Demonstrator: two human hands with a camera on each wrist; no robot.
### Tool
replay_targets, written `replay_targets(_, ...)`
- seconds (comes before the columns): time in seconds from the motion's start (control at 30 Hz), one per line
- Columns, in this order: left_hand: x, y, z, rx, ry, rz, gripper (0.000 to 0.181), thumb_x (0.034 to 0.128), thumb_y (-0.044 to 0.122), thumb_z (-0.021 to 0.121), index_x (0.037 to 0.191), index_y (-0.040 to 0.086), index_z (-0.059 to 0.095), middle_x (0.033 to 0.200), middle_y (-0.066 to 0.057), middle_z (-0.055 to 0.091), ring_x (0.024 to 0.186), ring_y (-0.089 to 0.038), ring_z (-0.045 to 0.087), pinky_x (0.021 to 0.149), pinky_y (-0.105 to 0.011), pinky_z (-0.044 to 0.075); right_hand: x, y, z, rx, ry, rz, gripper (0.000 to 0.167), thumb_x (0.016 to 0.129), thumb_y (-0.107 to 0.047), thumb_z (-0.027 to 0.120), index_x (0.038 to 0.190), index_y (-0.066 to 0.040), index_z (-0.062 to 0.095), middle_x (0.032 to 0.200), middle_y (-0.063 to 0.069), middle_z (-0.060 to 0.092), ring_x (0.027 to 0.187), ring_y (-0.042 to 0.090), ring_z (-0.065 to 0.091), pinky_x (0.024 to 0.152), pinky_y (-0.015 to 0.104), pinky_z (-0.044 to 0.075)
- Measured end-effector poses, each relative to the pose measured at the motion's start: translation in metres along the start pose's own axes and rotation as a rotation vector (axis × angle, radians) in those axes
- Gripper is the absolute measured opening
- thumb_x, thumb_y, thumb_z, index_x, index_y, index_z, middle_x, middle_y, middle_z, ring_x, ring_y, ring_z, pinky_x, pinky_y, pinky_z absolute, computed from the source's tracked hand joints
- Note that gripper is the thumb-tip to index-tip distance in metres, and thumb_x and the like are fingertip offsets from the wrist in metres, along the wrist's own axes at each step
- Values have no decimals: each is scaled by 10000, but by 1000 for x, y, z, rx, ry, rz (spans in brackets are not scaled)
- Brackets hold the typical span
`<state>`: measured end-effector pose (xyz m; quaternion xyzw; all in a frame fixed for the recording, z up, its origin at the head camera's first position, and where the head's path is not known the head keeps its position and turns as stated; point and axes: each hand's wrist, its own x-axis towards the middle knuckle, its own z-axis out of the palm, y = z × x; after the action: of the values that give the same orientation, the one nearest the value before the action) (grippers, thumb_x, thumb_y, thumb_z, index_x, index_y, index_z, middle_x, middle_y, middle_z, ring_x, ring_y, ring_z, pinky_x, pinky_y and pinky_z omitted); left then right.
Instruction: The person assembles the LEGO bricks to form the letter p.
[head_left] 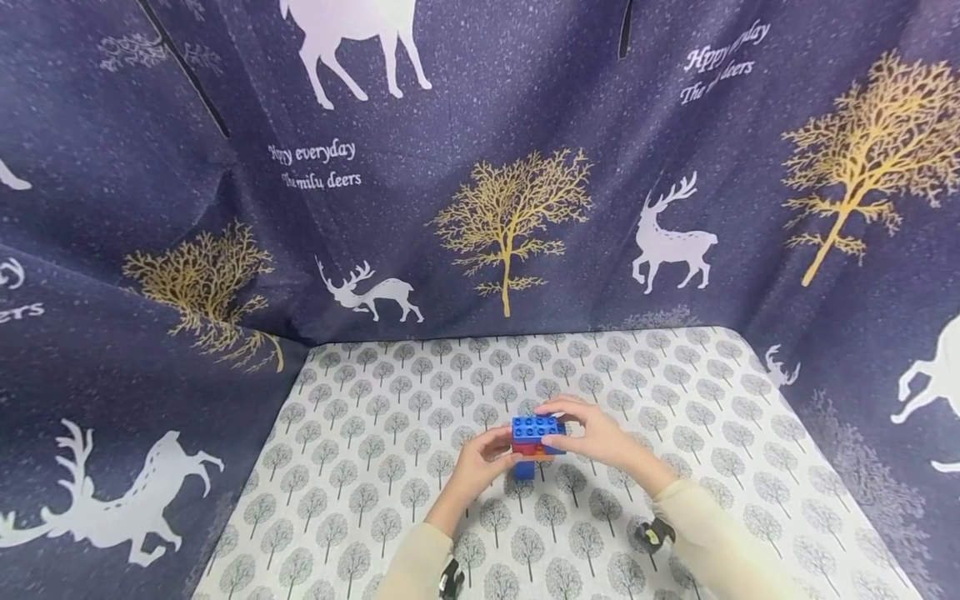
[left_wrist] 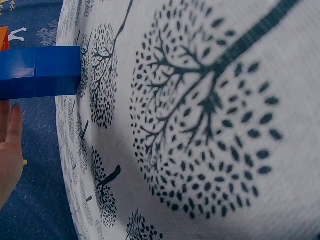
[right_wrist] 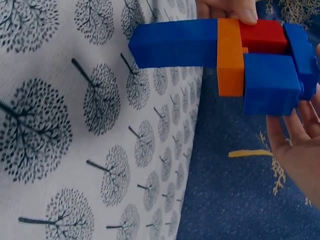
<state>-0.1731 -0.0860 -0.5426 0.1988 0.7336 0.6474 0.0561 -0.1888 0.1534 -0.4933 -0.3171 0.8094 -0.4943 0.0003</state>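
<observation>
Between both hands stands a stack of toy building bricks. Its top is a blue studded brick [head_left: 535, 427]. Beneath that sit a red brick [right_wrist: 262, 36] and a blue brick [right_wrist: 270, 82] side by side. Below them lies an orange brick [right_wrist: 230, 57], over a blue column [left_wrist: 42, 72] of two bricks. My left hand [head_left: 476, 460] pinches the stack from the left, its thumb on the red brick. From the right, my right hand [head_left: 600, 433] grips the top blue brick, thumb in front and fingers behind. Whether the column touches the table cannot be told.
The table [head_left: 360, 467] wears a white cloth printed with grey trees. Dark blue curtains [head_left: 465, 117] with deer and gold trees hang behind it and along the sides. Small black devices [head_left: 655, 533] are strapped at both wrists.
</observation>
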Motion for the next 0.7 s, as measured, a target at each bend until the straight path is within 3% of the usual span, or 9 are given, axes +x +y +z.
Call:
replay_targets(0.17,3,-19,0,16,8,-8,420,843,102,724,1234,23,594,1229,-135,627,1143,-313,584,1041,-444,453,4,-3,4,-2,5,-16,377,854,-173,735,1209,-90,641,1190,59,620,1077,247,565,933,352,532)
replay_targets(0.37,3,-25,0,7,20,-4,421,838,157,733,1230,67,610,1209,-95,646,1124,-251,603,1027,-393,472,5,-2,6,11,-5,-3,351,850,-178,738,1187,-124,653,1174,22,630,1074,205,572,954,341,516)
replay_targets(0.53,3,-22,1,18,20,2,423,842,113,724,1238,35,597,1212,-140,637,1129,-309,594,1031,-458,460,5,2,9,-2,12,4,361,829,-210,760,1174,-165,665,1171,-16,631,1041,154,578,925,335,522)
replay_targets(0.7,0,-4,0,19,12,-1,416,850,97,716,1233,-6,591,1207,-188,629,1127,-366,584,1029,-521,442,4,2,11,-1,27,4,355,838,-175,749,1177,-121,661,1166,26,634,1025,180,581,903,332,528)
